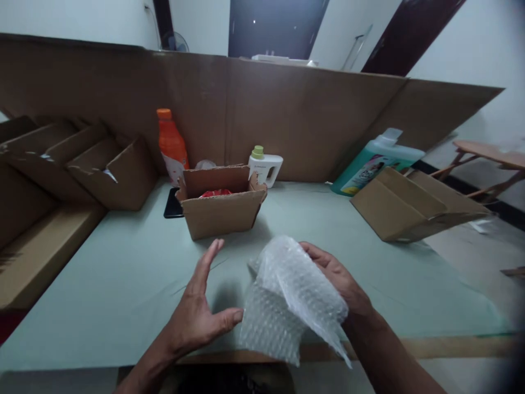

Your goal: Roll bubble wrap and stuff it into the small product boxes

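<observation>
A piece of clear bubble wrap (293,295), folded or rolled over on itself, hangs above the front of the table in my right hand (338,279). The fingers of that hand lie along its far right side; whether anything is inside the wrap I cannot tell. Left of it, my left hand (200,312) is open, thumb and fingers spread, with the thumb tip at the wrap's left edge. Beyond both hands stands an open cardboard box (221,216) with something red (216,193) showing inside.
Behind the box are an orange bottle (172,145), a white jug (266,167) and a dark phone-like slab (173,205). At right stand a teal liquid jug (369,164) and an open box (410,205). Several boxes (118,175) line the left. A cardboard wall (311,120) closes the back.
</observation>
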A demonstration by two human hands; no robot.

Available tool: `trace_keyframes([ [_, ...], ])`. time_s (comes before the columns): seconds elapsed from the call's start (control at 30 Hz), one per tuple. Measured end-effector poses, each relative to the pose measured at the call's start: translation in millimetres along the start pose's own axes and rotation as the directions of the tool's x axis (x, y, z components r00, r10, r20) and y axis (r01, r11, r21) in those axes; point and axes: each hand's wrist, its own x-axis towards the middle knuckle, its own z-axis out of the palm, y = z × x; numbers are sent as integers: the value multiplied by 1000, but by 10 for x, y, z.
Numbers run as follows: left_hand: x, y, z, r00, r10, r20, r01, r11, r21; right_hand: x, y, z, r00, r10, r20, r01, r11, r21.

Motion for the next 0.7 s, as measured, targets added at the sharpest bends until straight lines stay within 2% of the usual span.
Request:
trace_keyframes([
  [0.07, -23, -1, 36, 980, -140, 145, 177, 940, -291, 138, 209, 77, 998, 60, 22, -59, 998, -26],
  [0.13, -67, -111, 98, 917, -315, 245, 398, 777, -489, 286, 465, 11, 996, 91, -12, -91, 989, -115],
  [0.2, -128, -267, 155, 833, -490, 257, 540, 622, -566, 355, 689, -182, 993, 46, -112, -69, 975, -210],
  [0.27, -191, -399, 182, 770, -596, 226, 594, 543, -593, 302, 816, -425, 975, -66, -213, -4, 950, -312],
  [0.33, -235, -467, 179, 758, -625, 186, 597, 550, -585, 160, 841, -611, 958, -168, -234, 49, 895, -443],
  [0.4, -248, -477, 177, 776, -609, 163, 592, 617, -519, 19, 816, -658, 965, -219, -144, 98, 811, -577],
  [0.5, -227, -460, 235, 800, -578, 159, 589, 709, -387, -17, 840, -495, 958, -271, 93, 250, 630, -735],
  [0.6, -212, -469, 336, 831, -535, 148, 552, 767, -327, 158, 984, -273, 913, -245, 326, 403, 417, -815],
  [0.67, -204, -492, 364, 857, -502, 114, 512, 807, -293, 298, 1073, -193, 887, -239, 395, 458, 344, -820],
  [0.7, -196, -506, 358, 867, -492, 84, 495, 827, -267, 356, 1094, -181, 884, -267, 384, 460, 348, -817],
])
